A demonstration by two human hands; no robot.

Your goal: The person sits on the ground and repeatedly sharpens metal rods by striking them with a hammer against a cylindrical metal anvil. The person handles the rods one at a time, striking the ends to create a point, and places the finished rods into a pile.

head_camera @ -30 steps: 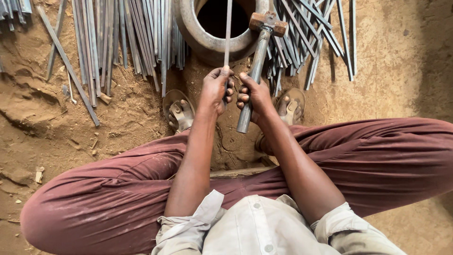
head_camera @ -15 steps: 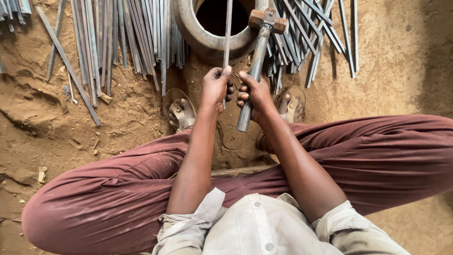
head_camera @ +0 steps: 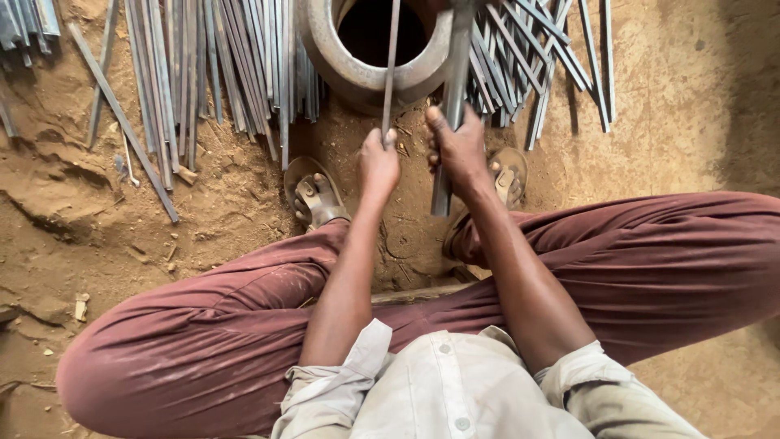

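My left hand [head_camera: 379, 162] pinches the thin metal rod [head_camera: 391, 65] upright at the clay pot [head_camera: 357, 73]'s rim; my right hand [head_camera: 459, 150] grips the hammer handle [head_camera: 452, 106] tight. I should hold the rod steady and strike squarely.

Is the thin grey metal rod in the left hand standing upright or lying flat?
Upright: the left hand grips the thin grey metal rod at its bottom, and it rises across the round clay pot.
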